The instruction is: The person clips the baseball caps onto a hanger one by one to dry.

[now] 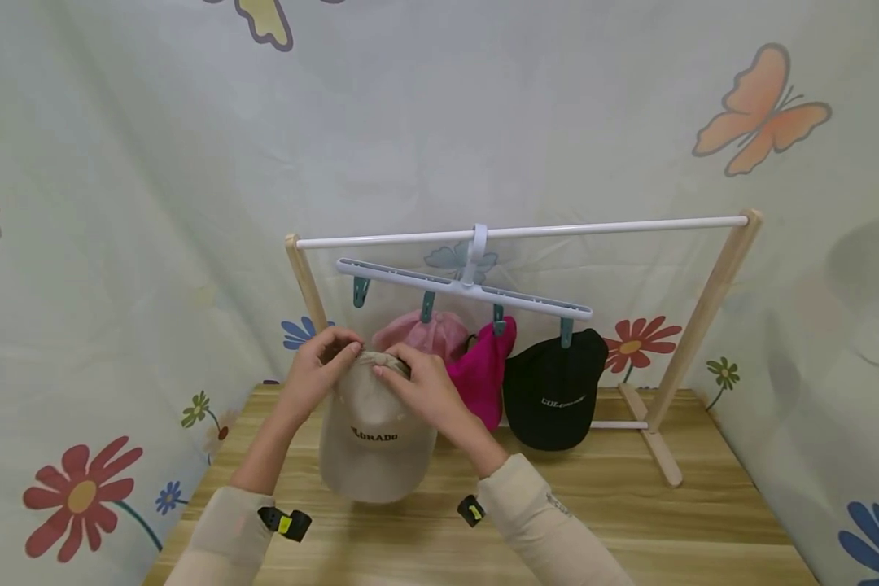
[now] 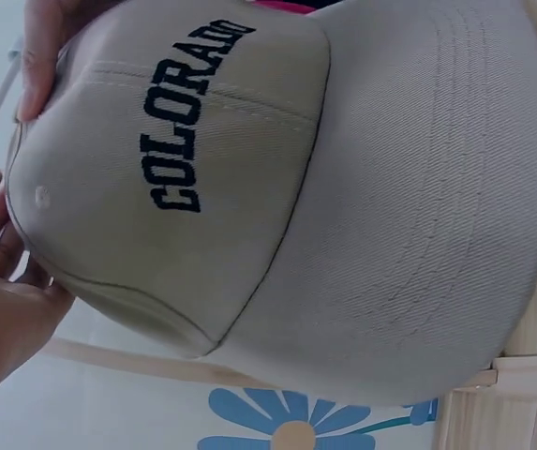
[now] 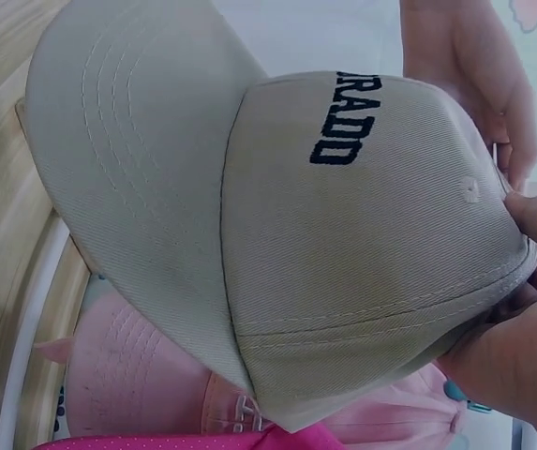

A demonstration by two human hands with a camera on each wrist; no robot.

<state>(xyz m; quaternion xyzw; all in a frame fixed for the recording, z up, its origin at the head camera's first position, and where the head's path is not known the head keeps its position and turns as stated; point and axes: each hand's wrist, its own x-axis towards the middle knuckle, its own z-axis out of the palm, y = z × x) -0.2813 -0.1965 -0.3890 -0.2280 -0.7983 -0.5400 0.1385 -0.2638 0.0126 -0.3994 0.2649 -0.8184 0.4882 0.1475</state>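
Observation:
A beige baseball cap (image 1: 378,468) with dark COLORADO lettering hangs brim down between both hands, in front of the rack's left part. At the top of its crown, my left hand (image 1: 315,378) pinches the fabric on the left. My right hand (image 1: 432,395) grips the crown's right side, its thumb (image 3: 530,214) on the near face and fingers behind. Above the cap is the hanger's leftmost green clip (image 1: 360,291), with nothing in it. Other clips on the pale blue hanger (image 1: 465,288) hold a light pink cap (image 1: 428,332), a magenta cap (image 1: 483,370) and a black cap (image 1: 555,395).
The hanger hooks over the white bar (image 1: 608,230) of a wooden rack (image 1: 703,325), tilting down to the right. The rack stands on a wood-grain table (image 1: 586,521). Behind it hangs a pale curtain (image 1: 557,106) printed with flowers and butterflies.

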